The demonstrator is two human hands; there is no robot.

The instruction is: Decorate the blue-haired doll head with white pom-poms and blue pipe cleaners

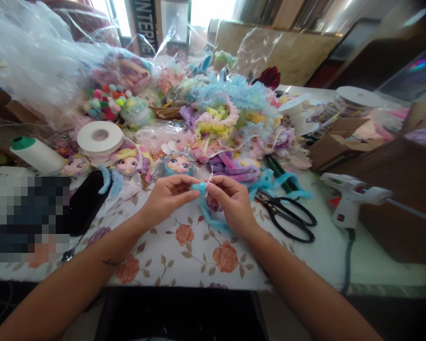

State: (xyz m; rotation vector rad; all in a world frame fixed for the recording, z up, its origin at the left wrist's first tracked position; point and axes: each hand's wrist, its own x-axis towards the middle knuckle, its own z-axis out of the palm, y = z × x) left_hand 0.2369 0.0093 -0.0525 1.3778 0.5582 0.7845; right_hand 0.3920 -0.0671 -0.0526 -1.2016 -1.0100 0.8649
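Near the middle of the table, a light blue fuzzy strip (213, 223) hangs in a loop below my hands. My left hand (172, 196) pinches its bunched upper part from the left. Opposite it, my right hand (232, 201) has thumb and forefinger closed on the same blue bunch, with a short string of white beads (210, 177) rising between the hands. Just below the fingertips, partly hidden by my right hand, is a small doll face (213, 204).
Black-handled scissors (291, 215) lie right of my right hand, with a white glue gun (351, 194) beyond. Doll heads (178, 164), ribbon rolls (100, 137) and frilly trims (230, 94) crowd the back. A thread cone (39, 154) and a black phone-like object (81, 203) are at left.
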